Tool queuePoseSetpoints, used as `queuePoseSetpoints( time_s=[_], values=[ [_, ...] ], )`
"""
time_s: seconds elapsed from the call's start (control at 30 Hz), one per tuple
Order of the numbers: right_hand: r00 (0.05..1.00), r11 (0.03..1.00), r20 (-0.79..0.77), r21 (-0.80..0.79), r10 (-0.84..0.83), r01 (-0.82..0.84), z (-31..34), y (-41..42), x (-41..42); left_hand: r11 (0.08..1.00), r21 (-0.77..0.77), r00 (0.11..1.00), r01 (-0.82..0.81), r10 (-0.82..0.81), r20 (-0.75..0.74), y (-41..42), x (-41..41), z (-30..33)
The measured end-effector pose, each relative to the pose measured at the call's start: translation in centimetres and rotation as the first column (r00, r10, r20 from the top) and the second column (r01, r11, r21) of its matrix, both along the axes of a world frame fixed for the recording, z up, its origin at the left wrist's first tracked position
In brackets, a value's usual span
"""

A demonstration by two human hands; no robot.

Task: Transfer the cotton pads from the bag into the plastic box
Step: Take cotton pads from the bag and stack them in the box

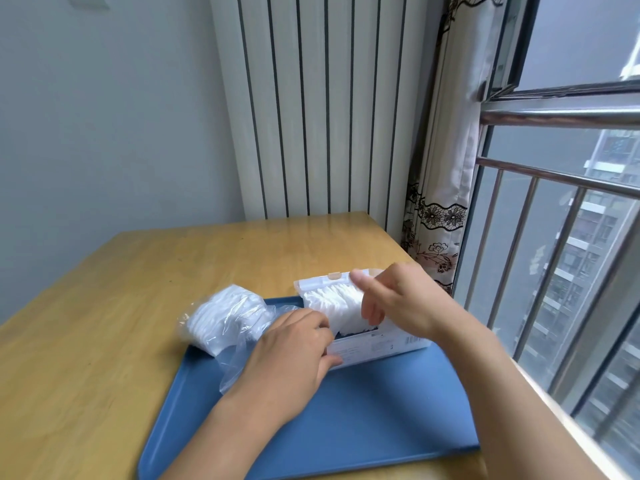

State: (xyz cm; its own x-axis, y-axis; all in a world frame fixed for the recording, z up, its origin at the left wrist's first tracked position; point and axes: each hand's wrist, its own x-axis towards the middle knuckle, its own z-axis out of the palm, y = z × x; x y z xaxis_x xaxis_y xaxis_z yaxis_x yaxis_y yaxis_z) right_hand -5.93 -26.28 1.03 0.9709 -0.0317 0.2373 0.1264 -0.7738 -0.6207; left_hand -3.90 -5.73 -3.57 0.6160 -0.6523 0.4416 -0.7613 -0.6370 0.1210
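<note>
A clear plastic bag with white cotton pads inside lies at the tray's far left corner. The plastic box stands on the blue tray, lid open at the back, with a row of white cotton pads standing in it. My left hand holds the box's near left end, thumb on its front wall and fingertips at the pads. My right hand reaches over the box from the right, its fingers curled down onto the right end of the pad row.
The tray sits on a wooden table. A white radiator stands behind the table, a patterned curtain to its right. A window with metal railing runs along the right side, close to the table edge.
</note>
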Motion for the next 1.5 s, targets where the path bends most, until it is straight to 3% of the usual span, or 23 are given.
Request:
queuePoseSetpoints(
  time_s=[0.07, 0.1, 0.17, 0.23, 0.27, 0.33, 0.4, 0.43, 0.5, 0.53, 0.6, 0.73, 0.83, 1.0, 1.13, 1.3, 1.5],
  values=[
    [0.995, 0.975, -0.046, -0.207, -0.092, 0.08, -0.5, 0.3, 0.2, 1.0, 0.016, 1.0, -0.009, 0.009, -0.011, 0.1, 0.0, 0.1],
    [0.992, 0.965, -0.04, -0.238, -0.123, 0.11, -0.6, 0.4, 0.3, 0.999, 0.03, 1.0, -0.012, 0.013, -0.019, 0.1, 0.0, 0.1],
    [0.993, 0.968, 0.033, -0.223, -0.111, 0.115, -0.7, 0.3, 0.4, 0.999, 0.032, 1.0, 0.008, -0.008, -0.02, 0.1, -0.1, 0.3],
    [0.982, 0.99, 0.185, -0.133, -0.024, 0.049, -0.8, 1.0, 0.1, 0.983, -0.168, 0.996, 0.08, -0.083, -0.015, 0.2, -0.6, 1.2],
    [0.966, 0.996, 0.254, -0.083, 0.051, -0.031, -0.7, 2.1, 0.1, 0.92, -0.377, 0.994, 0.105, -0.097, 0.041, 0.7, -0.9, 1.9],
    [0.943, 0.981, 0.28, 0.011, 0.182, -0.193, -1.1, 4.5, -0.8, 0.68, -0.726, 0.987, 0.099, 0.026, 0.159, 1.9, -0.1, 3.4],
    [0.931, 0.952, 0.217, 0.023, 0.292, -0.304, -1.9, 7.0, -1.2, 0.56, -0.822, 0.97, -0.102, 0.239, 0.043, 4.3, 2.0, 4.6],
    [0.924, 0.943, 0.196, -0.029, 0.329, -0.33, -2.6, 7.8, -1.2, 0.586, -0.758, 0.934, -0.288, 0.346, -0.087, 5.5, 3.5, 4.4],
    [0.904, 0.916, 0.194, -0.218, 0.38, -0.338, -3.9, 9.1, -0.6, 0.676, -0.425, 0.797, -0.602, 0.481, -0.365, 8.1, 5.7, 3.1],
    [0.901, 0.9, 0.195, -0.291, 0.388, -0.324, -4.3, 9.4, -0.2, 0.727, -0.271, 0.744, -0.63, 0.466, -0.479, 9.0, 6.3, 2.3],
    [0.898, 0.882, 0.202, -0.362, 0.391, -0.302, -4.6, 10.0, 0.3, 0.822, -0.164, 0.708, -0.546, 0.348, -0.615, 10.1, 6.7, 1.4],
    [0.89, 0.837, 0.246, -0.5, 0.384, -0.223, -4.7, 10.4, 0.5, 0.88, -0.218, 0.729, -0.423, 0.188, -0.658, 11.5, 6.9, 1.4],
    [0.902, 0.843, 0.249, -0.504, 0.352, -0.19, -4.4, 10.5, 0.1, 0.904, -0.233, 0.708, -0.358, 0.101, -0.699, 12.0, 7.0, 1.5],
    [0.909, 0.824, 0.244, -0.543, 0.339, -0.162, -4.4, 11.0, 0.0, 0.88, -0.283, 0.731, -0.382, 0.1, -0.675, 11.5, 7.0, 1.4],
    [0.894, 0.823, 0.299, -0.555, 0.333, -0.121, -4.3, 10.9, 0.3, 0.834, -0.324, 0.684, -0.447, 0.084, -0.725, 11.7, 7.2, 1.4],
    [0.936, 0.733, 0.172, -0.67, 0.308, -0.118, -4.6, 11.5, 0.2, 0.768, -0.39, 0.62, -0.509, 0.013, -0.784, 11.7, 7.4, 1.1],
    [0.979, 0.812, 0.055, -0.568, 0.196, -0.131, -3.4, 11.9, 0.5, 0.757, -0.458, 0.565, -0.465, -0.144, -0.812, 11.4, 7.0, 1.5]
  ],
)
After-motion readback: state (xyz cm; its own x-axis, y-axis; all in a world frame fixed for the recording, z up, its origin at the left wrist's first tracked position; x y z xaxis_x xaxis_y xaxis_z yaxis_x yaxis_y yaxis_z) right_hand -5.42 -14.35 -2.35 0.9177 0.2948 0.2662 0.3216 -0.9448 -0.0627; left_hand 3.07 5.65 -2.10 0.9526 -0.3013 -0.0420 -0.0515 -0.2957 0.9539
